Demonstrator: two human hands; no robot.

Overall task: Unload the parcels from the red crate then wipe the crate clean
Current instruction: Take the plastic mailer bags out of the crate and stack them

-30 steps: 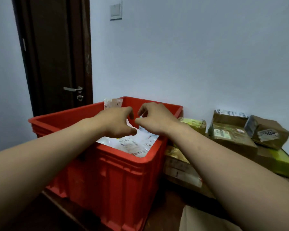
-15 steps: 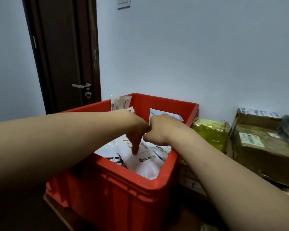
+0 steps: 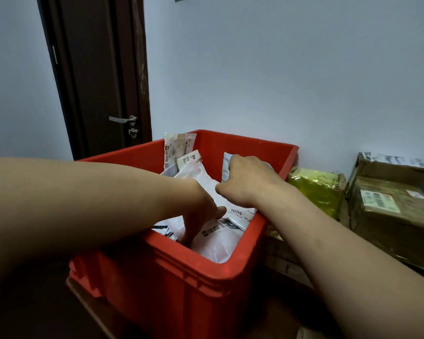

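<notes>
Red crate (image 3: 181, 285) against a pale wall beside a dark door (image 3: 101, 77), loaded with soft white mailer parcels. Unloading barely begun by the look of it: crate crowded to near its rim, no cloth or wipe in sight, cleaning step untouched. To the right of the crate, outside it, one brown carton (image 3: 392, 216) with a shipping label and one yellow-green wrapped packet (image 3: 316, 189), whether unloaded from this crate or not, impossible to say.

Inside the crate, at least five parcels countable: a large white mailer (image 3: 216, 241) along the near wall, a printed one (image 3: 238, 216) marked 1004 under the wrists, a grey-white one (image 3: 227, 165) upright at the far right, and two labelled pouches, a taller (image 3: 179, 148) and a shorter (image 3: 189, 159), standing at the back wall. More probably buried beneath.

Two bare hands, both reaching in. Left hand (image 3: 201, 216) plunged fingers-down between the mailers, fingertips hidden, so grip not readable. Right hand (image 3: 245, 182) curled into a loose fist against the upright grey-white mailer, apparently pinching its edge, though the contact itself hidden behind the knuckles.
</notes>
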